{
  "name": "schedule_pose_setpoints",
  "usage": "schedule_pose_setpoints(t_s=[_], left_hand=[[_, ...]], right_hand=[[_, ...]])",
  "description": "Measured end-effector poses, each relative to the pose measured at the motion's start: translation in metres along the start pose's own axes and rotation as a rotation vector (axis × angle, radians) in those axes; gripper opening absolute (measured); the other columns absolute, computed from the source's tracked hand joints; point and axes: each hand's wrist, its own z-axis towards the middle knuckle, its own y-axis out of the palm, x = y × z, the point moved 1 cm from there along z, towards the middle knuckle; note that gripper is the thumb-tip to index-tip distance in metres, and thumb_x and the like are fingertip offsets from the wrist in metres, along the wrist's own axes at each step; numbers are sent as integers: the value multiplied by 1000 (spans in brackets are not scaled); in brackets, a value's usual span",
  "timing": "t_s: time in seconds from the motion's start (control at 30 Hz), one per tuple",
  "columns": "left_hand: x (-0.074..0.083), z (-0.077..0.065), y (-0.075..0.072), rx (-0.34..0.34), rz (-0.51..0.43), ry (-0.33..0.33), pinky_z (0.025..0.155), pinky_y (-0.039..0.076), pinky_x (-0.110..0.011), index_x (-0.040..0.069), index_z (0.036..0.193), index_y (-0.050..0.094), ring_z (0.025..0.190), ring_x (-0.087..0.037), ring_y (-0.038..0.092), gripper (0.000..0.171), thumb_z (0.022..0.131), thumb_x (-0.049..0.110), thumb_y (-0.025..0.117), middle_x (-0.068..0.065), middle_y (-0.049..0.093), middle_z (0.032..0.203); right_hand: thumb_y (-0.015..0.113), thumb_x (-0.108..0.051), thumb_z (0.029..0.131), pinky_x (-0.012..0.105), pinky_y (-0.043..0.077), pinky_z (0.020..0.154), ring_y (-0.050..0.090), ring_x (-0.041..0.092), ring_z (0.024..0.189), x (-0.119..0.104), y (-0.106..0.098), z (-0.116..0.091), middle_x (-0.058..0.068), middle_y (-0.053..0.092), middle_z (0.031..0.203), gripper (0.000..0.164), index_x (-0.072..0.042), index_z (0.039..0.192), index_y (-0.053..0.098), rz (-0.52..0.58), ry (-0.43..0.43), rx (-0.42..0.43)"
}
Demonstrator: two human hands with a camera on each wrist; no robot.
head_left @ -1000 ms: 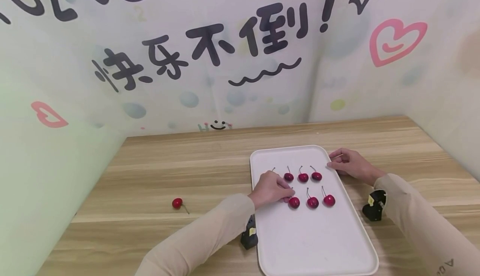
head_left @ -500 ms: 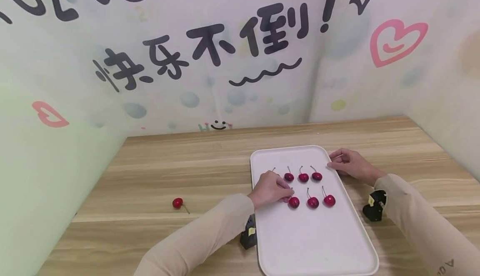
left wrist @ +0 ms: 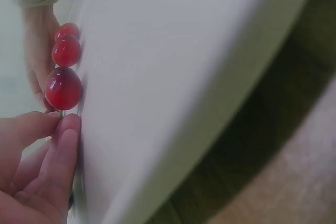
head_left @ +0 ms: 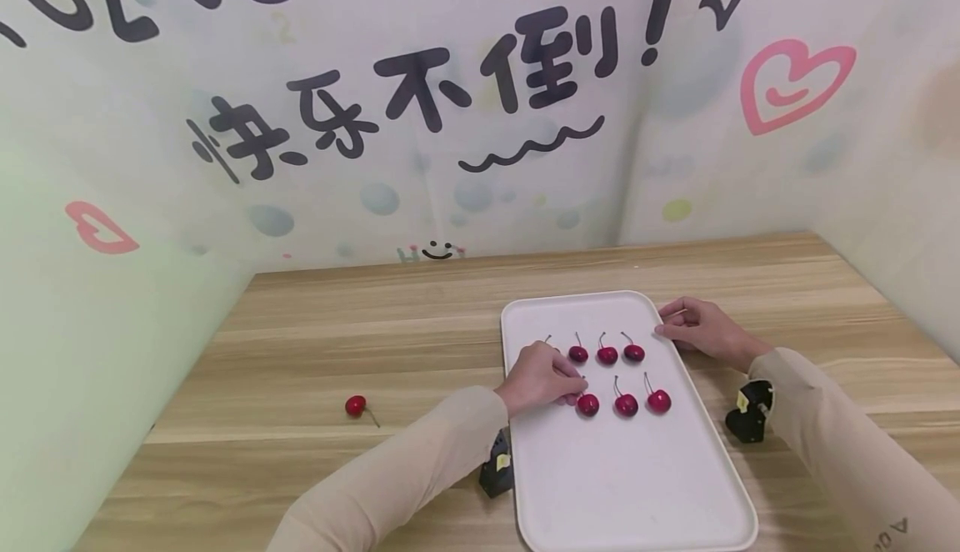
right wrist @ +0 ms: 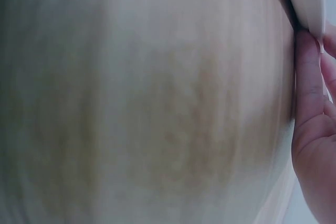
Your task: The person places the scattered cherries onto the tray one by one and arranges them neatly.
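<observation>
My left hand (head_left: 538, 375) reaches over a white tray (head_left: 630, 485) and pinches the stem of a dark red cherry (head_left: 588, 406) at the left end of the nearer row. In the left wrist view, thumb and fingertips meet at that stem, just below the round fruit (left wrist: 64, 90). Two more cherries with upright stems lie to its right. Behind them runs a second row, its leftmost cherry mostly hidden by my left hand. My right hand (head_left: 708, 333) holds the tray's far right rim, thumb against the outer side, as the right wrist view also shows.
One bright red cherry (head_left: 356, 406) lies on the wooden table (head_left: 300, 335) left of the tray, its stem pointing right. A printed white wall cloth (head_left: 420, 193) hangs behind the table. Black wrist devices are strapped below both sleeves.
</observation>
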Motion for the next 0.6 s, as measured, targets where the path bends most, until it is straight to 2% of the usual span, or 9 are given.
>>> schedule_pose_setpoints(t_s=[0.33,0.6], left_hand=[[1,0,-2,-7,17,18,50,44,-15,-1,77,70,49,-7,56,10,76,9,68,0,59,52],[7,-7,-13,-21,46,65,58,43,-14,1,76,70,53,-5,57,12,78,13,67,0,61,55]], right_hand=[[60,-22,85,27,49,75,59,18,85,0,-1,0,17,57,98,49,9,117,40,-25,6,-2],[60,-22,85,27,49,75,59,17,85,1,-1,1,16,57,97,49,9,117,40,-28,-1,-1]])
